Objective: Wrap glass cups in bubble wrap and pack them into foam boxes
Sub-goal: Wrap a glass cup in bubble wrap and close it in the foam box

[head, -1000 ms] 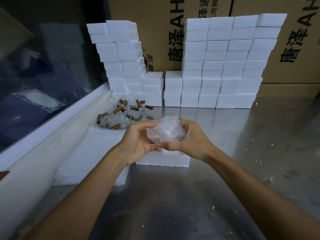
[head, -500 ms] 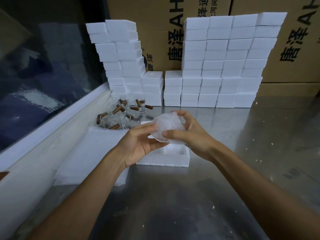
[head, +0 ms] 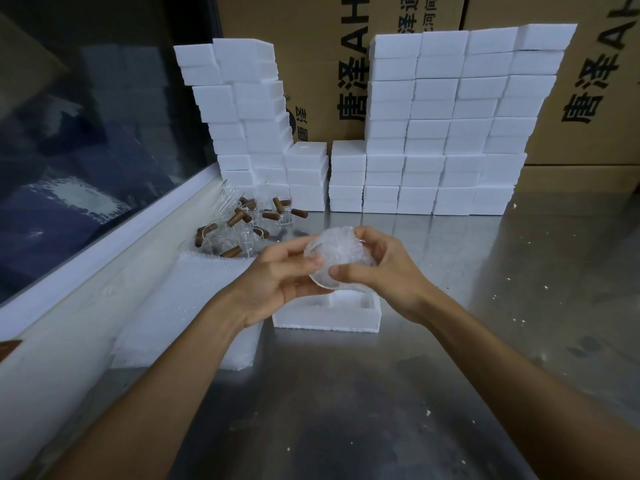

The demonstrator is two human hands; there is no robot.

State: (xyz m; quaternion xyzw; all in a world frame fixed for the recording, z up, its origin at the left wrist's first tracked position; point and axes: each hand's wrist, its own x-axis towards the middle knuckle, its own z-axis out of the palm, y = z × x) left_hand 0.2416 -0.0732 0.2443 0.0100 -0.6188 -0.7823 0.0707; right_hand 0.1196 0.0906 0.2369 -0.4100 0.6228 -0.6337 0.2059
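The wrapped cup sits between both hands, just above the open foam box. The left hand pinches its near side with thumb and fingers; the right hand curls around its far side.

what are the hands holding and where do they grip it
Both hands hold one bubble-wrapped cup above the open foam box. The left hand pinches its near-left side; the right hand cups its right side.

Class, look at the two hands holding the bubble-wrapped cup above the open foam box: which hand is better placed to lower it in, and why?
Probably the right hand: its fingers curl over and around the wrapped cup, directly above the open foam box. The left hand only pinches one edge.
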